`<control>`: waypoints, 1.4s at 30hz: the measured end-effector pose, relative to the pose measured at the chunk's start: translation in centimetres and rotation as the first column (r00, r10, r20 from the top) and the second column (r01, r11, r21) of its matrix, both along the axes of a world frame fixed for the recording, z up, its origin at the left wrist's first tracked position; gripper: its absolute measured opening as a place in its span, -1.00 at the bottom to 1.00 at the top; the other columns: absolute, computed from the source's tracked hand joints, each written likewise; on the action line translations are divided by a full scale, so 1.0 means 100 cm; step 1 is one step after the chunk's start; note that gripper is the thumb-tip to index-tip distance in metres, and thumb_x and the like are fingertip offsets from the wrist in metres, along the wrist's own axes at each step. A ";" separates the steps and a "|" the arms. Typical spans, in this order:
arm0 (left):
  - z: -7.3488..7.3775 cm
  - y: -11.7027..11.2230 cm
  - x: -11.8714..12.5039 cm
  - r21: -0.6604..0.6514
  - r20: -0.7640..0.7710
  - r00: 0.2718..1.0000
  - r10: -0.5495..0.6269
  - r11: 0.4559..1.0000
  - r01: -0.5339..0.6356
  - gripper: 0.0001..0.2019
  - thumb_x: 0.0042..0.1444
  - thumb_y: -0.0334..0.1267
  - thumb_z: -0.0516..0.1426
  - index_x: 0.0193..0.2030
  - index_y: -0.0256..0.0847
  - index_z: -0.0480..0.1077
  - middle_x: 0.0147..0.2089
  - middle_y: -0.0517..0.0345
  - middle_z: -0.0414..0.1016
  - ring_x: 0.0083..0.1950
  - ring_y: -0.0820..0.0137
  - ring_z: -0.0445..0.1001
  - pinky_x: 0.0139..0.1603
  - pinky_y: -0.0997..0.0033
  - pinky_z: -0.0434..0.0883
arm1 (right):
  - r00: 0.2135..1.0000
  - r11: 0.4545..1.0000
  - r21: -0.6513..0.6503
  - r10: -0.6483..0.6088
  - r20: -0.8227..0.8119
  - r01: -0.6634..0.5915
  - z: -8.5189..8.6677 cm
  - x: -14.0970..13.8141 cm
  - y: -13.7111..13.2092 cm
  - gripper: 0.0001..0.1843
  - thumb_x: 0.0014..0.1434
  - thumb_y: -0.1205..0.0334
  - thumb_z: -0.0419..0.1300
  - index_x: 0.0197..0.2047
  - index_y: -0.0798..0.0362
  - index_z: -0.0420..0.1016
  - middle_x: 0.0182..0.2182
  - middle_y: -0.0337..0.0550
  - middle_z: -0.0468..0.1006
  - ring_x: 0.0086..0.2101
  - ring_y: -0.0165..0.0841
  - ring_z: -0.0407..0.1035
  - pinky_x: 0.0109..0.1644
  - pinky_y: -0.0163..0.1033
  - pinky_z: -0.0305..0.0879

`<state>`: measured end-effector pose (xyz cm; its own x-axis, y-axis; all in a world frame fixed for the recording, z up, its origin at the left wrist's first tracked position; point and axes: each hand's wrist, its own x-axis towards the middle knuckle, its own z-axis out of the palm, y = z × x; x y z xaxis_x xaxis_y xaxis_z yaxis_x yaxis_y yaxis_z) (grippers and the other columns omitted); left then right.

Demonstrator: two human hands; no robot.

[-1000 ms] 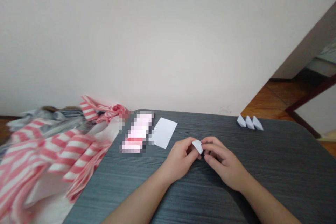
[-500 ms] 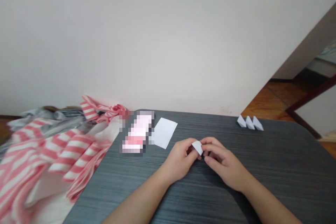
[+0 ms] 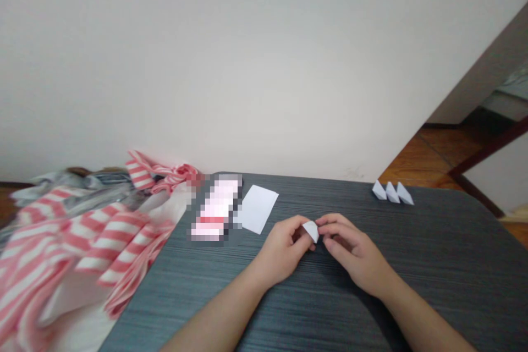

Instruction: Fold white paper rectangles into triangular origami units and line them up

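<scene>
My left hand [image 3: 281, 253] pinches a small folded piece of white paper [image 3: 312, 231] between thumb and fingers, just above the dark table. Part of the paper is hidden behind those fingers. At its right edge is my right hand [image 3: 359, 256], fingers loosely curved and thumb apart from them. Its fingertips are very close to the paper; whether they touch it I cannot tell. Three folded white paper pieces [image 3: 392, 192] stand in a row at the table's far right. White paper sheets [image 3: 259, 209] lie flat beyond my left hand.
A blurred-out flat object, pink and white [image 3: 216, 209], lies left of the sheets on the dark wood-grain table [image 3: 322, 313]. Red-and-white striped cloth [image 3: 94, 236] is heaped beside the table's left edge. A pale wall [image 3: 264, 66] rises behind.
My right hand has shifted slightly away to the right, its fingers looser about the folded paper. The left hand keeps hold of the paper and has barely moved.
</scene>
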<state>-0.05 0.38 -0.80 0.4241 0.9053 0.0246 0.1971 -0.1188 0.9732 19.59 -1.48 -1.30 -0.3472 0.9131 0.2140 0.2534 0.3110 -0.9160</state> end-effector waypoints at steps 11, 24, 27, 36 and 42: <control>0.002 0.001 -0.001 0.050 -0.052 0.998 -0.019 0.999 0.021 -0.86 0.18 -0.36 0.08 -0.24 -0.23 0.48 -0.35 0.14 0.53 -0.32 0.39 0.45 -0.29 0.48 0.33 | 0.998 0.999 -0.004 0.039 0.051 -0.039 0.007 -0.002 0.000 -0.77 0.29 0.34 0.11 -0.08 -0.04 0.55 -0.01 -0.04 0.44 0.01 -0.21 0.38 0.02 -0.15 0.39; 0.008 -0.001 -0.001 0.230 -0.146 0.989 -0.030 0.971 0.063 -0.85 0.23 -0.27 0.11 -0.28 -0.22 0.50 -0.30 0.12 0.52 -0.29 0.39 0.42 -0.25 0.46 0.31 | 0.997 0.986 0.147 -0.080 -0.014 0.081 -0.004 0.002 0.001 -0.75 0.26 0.31 0.18 0.01 -0.06 0.46 -0.14 -0.11 0.40 -0.37 -0.39 0.35 -0.34 -0.28 0.36; 0.009 -0.002 0.000 0.254 -0.142 0.989 -0.044 0.964 0.080 -0.84 0.24 -0.27 0.10 -0.25 -0.21 0.50 -0.28 0.11 0.52 -0.27 0.39 0.42 -0.21 0.44 0.32 | 0.994 0.978 0.201 -0.074 0.075 0.057 0.001 0.003 0.001 -0.76 0.27 0.30 0.18 0.00 -0.07 0.51 -0.16 -0.10 0.43 -0.32 -0.35 0.39 -0.30 -0.27 0.36; 0.000 -0.003 0.001 0.001 0.077 0.997 0.013 1.000 -0.014 -0.82 0.29 -0.17 0.05 -0.12 -0.22 0.37 -0.34 0.16 0.46 -0.37 0.43 0.45 -0.33 0.47 0.37 | 0.980 0.961 0.259 -0.139 0.143 0.099 0.000 0.007 0.005 -0.85 0.29 0.26 0.15 -0.16 -0.01 0.57 -0.24 -0.08 0.53 -0.21 -0.25 0.44 -0.15 -0.18 0.38; -0.010 0.000 0.002 -0.082 0.143 0.985 0.093 0.993 -0.082 -0.78 0.31 -0.12 0.03 -0.09 -0.22 0.33 -0.47 0.21 0.44 -0.43 0.43 0.44 -0.35 0.46 0.38 | 0.979 0.962 0.250 -0.149 0.139 0.111 0.000 0.006 0.004 -0.86 0.29 0.28 0.16 -0.16 -0.01 0.56 -0.25 -0.08 0.52 -0.26 -0.28 0.43 -0.21 -0.22 0.37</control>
